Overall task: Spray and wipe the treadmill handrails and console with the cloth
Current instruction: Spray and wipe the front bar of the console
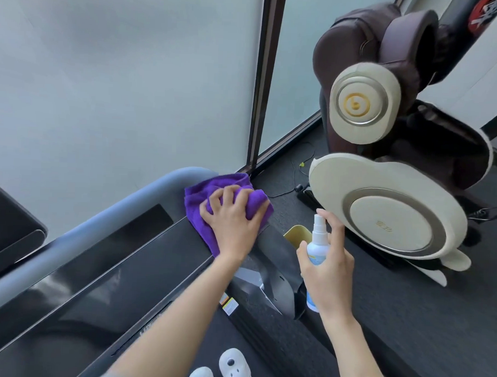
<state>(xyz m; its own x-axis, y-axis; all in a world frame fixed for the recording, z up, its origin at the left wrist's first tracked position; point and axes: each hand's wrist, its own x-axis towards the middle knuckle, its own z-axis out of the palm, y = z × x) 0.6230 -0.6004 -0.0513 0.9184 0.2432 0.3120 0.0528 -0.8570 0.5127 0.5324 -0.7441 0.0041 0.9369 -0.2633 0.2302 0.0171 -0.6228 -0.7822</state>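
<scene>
My left hand [232, 220] grips a bunched purple cloth [197, 199] and presses it on the right end of the treadmill's grey handrail [105, 225], where the rail bends. The black glossy console [120, 271] lies below the rail, slanting down to the left. My right hand [327, 264] holds a small white spray bottle [316, 247] upright to the right of the cloth, over the floor, with its nozzle pointing up and the forefinger raised beside the spray head.
A brown and cream massage chair [382, 198] stands close on the right. Frosted glass panels with a dark frame post [262, 84] fill the space ahead. Dark carpet with a cable lies between them. White shoes [232, 365] show on the treadmill deck below.
</scene>
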